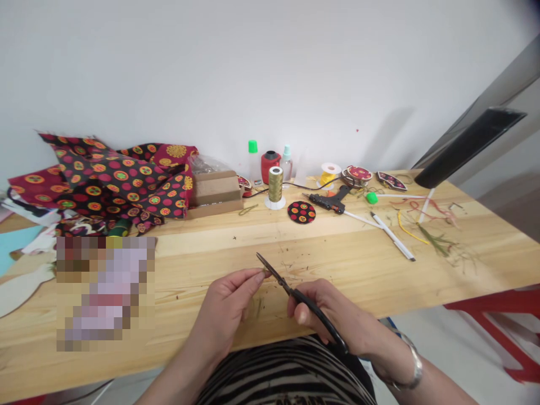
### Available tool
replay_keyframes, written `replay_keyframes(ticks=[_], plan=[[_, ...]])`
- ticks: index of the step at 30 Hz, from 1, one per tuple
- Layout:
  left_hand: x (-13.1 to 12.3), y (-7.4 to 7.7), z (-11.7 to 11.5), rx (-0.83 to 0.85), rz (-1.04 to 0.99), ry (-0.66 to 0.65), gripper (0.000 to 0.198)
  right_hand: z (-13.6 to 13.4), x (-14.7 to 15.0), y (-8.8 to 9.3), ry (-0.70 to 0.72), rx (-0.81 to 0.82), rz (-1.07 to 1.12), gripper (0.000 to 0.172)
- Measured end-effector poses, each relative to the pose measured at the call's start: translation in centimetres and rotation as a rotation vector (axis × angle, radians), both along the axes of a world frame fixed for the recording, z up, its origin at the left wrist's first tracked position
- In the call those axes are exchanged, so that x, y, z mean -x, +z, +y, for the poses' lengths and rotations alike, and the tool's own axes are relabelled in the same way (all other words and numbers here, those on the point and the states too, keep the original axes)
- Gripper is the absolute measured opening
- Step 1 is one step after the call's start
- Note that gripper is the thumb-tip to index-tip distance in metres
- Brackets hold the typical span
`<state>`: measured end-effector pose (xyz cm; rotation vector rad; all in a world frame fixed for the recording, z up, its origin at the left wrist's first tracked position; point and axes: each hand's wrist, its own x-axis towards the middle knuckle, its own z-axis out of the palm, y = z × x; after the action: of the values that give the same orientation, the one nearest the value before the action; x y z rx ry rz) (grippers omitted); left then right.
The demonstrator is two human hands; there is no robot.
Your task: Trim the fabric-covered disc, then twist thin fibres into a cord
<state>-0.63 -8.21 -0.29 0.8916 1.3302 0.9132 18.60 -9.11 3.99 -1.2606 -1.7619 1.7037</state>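
Observation:
Black-handled scissors point(310, 304) are in my right hand point(331, 309), with the fingers closed round the handles. Their blades point up and left, close together, and pass right beside the fingertips of my left hand point(232, 301). That hand is closed in a pinch on a small bit of olive-green thread point(265, 270), mostly hidden by the fingers. Faint olive strands point(258, 307) show below the pinch. Beyond the blades, a round patterned fabric piece point(301, 212) lies flat on the table, and a spool of olive thread point(275, 185) stands upright behind it.
Dark clippings dot the wooden table point(202, 247). Toward the wall lie a glue gun point(331, 199) and a cardboard box point(215, 191). Patterned cloth point(126, 180) is heaped at the left. On the right are a white pen point(394, 237), loose threads point(436, 239) and a black tube point(468, 149).

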Motion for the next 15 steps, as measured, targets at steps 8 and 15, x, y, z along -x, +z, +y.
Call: replay_keyframes(ticks=[8,15], plan=[[0.1,-0.2,0.2,0.031,-0.020,0.042,0.036,0.1,0.2,-0.4,-0.006,0.018,0.016,0.058],[0.8,-0.2,0.8,0.029,-0.027,0.184,0.037,-0.9,-0.1,-1.5,0.108,0.093,0.051,0.049]])
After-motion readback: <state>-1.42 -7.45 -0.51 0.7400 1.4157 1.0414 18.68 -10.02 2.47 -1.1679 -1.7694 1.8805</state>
